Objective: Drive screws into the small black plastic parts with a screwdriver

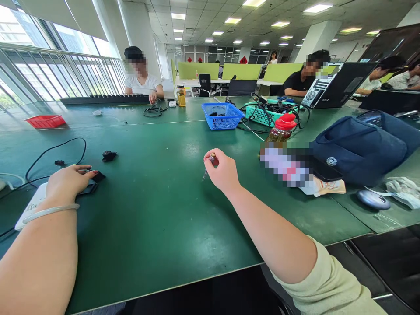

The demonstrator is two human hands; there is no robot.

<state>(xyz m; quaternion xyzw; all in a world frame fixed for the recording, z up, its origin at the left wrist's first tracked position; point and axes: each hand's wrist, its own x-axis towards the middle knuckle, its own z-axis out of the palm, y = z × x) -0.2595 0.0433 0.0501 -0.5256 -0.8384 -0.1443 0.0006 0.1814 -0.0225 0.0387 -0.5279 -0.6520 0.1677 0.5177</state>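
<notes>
My right hand (224,169) grips a screwdriver (213,156), tip down over the green table (157,210); a slack pinch could drop it. My left hand (67,181) is at a black block (99,176), held or merely touched I cannot tell; uneven pressure could skid it.

green on tabletop (147,210) | black on small block (98,177) | red on tray (46,121) | blue lattice on one basket (223,123) | turquoise on next basket (258,114) | red on bottle lid (286,120) | navy with white emblem on bag (367,148) | pale yellow-green on sleeve (328,275)
</notes>
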